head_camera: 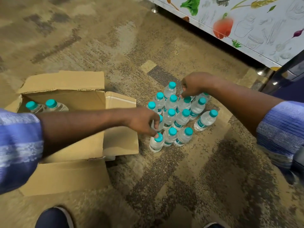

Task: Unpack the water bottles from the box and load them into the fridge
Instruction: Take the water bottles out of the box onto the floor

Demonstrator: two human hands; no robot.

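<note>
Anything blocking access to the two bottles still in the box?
Nothing visible. The box has its flaps open and the two bottles stand exposed inside. The left hand and right hand are both on the floor bottles beside it; only the left forearm crosses the box.

At mid-frame, water bottles [181, 120] are clustered upright; the front bottle [156, 143] is pinched at the cap by the left hand [141, 122]; a rear bottle [183, 105] by the right hand [195, 86]; an open box [65, 86] is seen at left.
</note>
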